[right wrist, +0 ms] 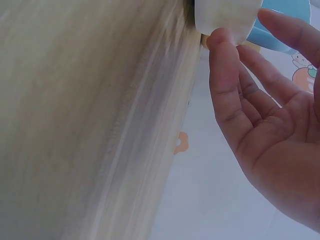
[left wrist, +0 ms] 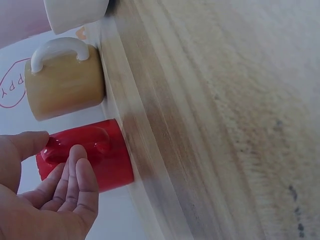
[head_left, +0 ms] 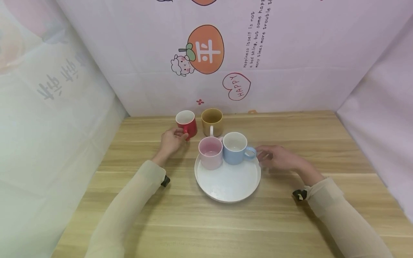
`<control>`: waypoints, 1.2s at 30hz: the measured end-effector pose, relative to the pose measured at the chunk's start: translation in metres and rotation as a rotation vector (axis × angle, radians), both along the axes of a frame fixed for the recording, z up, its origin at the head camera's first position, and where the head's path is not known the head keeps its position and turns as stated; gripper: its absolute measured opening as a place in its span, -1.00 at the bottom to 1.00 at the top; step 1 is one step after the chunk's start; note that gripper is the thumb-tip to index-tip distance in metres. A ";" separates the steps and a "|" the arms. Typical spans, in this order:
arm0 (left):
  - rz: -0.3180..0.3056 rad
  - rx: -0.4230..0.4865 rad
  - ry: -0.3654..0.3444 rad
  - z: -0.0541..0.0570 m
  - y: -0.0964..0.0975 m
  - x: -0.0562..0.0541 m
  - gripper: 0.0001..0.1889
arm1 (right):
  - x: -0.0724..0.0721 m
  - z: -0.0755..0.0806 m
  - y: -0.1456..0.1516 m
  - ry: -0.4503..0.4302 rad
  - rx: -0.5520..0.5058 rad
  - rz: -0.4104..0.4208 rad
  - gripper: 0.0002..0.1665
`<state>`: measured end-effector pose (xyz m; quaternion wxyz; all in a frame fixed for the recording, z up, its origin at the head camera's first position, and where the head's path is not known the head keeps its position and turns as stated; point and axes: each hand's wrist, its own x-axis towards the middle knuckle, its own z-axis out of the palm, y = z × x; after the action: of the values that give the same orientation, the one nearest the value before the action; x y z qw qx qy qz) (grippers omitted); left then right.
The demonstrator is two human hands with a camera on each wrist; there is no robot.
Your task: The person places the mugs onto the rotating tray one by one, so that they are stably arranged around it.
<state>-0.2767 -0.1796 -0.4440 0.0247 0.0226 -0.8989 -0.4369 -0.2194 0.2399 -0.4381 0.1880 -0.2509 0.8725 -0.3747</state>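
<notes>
While the red mug (head_left: 192, 128) stands on the wooden surface (head_left: 161, 229) beside the gold mug (head_left: 215, 125), the left hand (head_left: 171, 141) grips its handle (left wrist: 87, 136), thumb and fingers (left wrist: 85, 185) bent around it. Its glossy wall looks like glazed ceramic — likely stiff, fairly light, slick and liable to chip — so the handle seems the surest hold. The right hand (head_left: 280, 157) has loosely bent fingers and grasps nothing, near the blue mug (head_left: 233, 156) and the rim of the white tray (head_left: 226, 186); whether it touches either, I cannot tell. The pink mug (head_left: 211, 157) shares the tray's far part. Pale and wood-grained, the surface runs back to a printed cloth (head_left: 290, 71), with more cloth at both sides.
</notes>
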 end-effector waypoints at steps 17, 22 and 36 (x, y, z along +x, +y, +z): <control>0.004 -0.012 0.016 -0.003 -0.003 0.000 -0.65 | 0.001 -0.001 0.002 -0.040 -0.011 0.014 -0.34; 0.014 -0.087 0.069 -0.001 -0.004 0.002 -0.66 | 0.001 -0.001 0.002 -0.051 -0.013 0.017 -0.34; 0.033 -0.078 0.112 -0.004 -0.012 -0.001 -0.67 | 0.002 0.000 0.002 -0.052 -0.019 0.015 -0.33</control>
<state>-0.2781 -0.1917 -0.4481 0.0830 0.0117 -0.9120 -0.4015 -0.2179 0.2419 -0.4379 0.2110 -0.2495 0.8619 -0.3878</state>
